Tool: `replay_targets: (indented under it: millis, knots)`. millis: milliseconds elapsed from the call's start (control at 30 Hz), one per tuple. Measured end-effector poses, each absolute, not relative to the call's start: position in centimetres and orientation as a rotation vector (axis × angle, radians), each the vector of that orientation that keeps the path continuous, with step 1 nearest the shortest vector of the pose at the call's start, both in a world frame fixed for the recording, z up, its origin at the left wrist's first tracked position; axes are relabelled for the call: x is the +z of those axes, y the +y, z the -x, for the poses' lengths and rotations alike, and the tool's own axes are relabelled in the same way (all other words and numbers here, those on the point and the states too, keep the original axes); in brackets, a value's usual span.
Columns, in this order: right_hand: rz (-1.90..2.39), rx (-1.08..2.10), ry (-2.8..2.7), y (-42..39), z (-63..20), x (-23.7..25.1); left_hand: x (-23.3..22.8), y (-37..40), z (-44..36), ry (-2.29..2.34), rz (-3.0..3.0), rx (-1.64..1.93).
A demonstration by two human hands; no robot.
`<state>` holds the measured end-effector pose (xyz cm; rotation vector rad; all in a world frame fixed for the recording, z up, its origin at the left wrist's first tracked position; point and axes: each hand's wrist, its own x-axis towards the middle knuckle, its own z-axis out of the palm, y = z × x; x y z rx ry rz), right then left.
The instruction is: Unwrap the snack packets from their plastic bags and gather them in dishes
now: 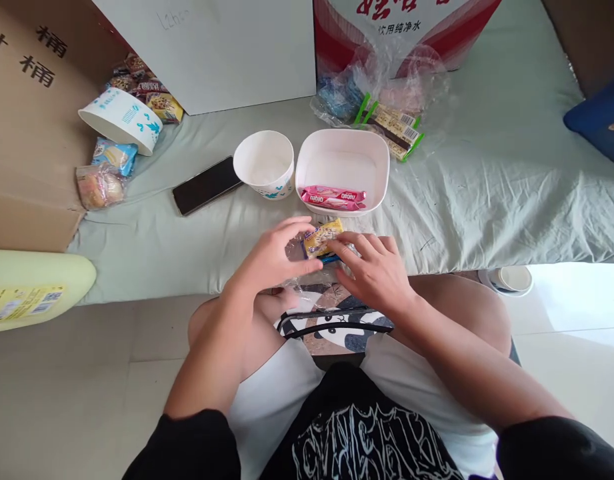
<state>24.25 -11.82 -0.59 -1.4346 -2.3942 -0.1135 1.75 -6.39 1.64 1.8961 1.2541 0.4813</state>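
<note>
A small yellow snack packet sits at the near edge of the green-sheeted bed, held between both hands. My left hand grips its left end with thumb and fingers. My right hand pinches its right end, over some clear plastic wrap. Just beyond stands a white rectangular bowl with a pink wafer packet lying in it. A round white paper cup stands upright to the left of the bowl.
A black phone lies left of the cup. A tipped paper cup and loose snacks lie by a cardboard box at the left. A clear bag of snack bars lies behind the bowl. A panda-print bag rests on my lap.
</note>
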Motion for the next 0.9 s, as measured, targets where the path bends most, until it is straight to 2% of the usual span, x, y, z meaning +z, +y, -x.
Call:
replay_targets:
  millis: [133,267,500,700,900]
  knots:
    - [1.514,-0.191,-2.31,-12.0,-23.7,-1.0,1.8,-7.7,-0.7,1.389,-2.051,0.456]
    - [1.435,-0.325,-2.203,-12.4,-22.8,-1.7,0.8,-7.5,-0.6,1.44,-1.986,0.705]
    - [1.363,-0.18,-2.348,-11.9,-21.8,-1.8,0.4,-6.5,-1.3,1.446,-1.536,0.716]
    - [1.38,-0.178,-2.317,-11.2,-21.9,-1.8,0.3,-5.8,-1.7,1.334,-1.265,0.734]
    - [1.448,-0.183,-2.249,-10.9,-22.2,-1.8,0.2,-5.6,-1.5,1.421,-1.323,0.717]
